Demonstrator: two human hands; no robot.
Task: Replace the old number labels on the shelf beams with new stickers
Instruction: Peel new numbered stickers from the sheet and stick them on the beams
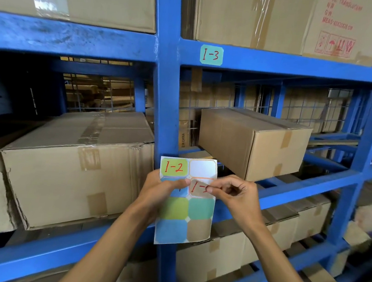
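Sticker sheet [184, 210] at lower centre, gripped by the left hand [160, 189]; right hand [235, 193] pinches the tan sticker [199, 188], teal label [211, 55] on the beam [299, 65] above

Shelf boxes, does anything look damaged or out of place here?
Yes. The large box on the left has a torn top edge and a crumpled left corner. The smaller box on the right sits askew, its corner jutting out past the beam.

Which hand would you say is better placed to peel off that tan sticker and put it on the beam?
Right. The right hand already pinches the tan sticker at its edge, while the left hand is occupied holding the sticker sheet steady.
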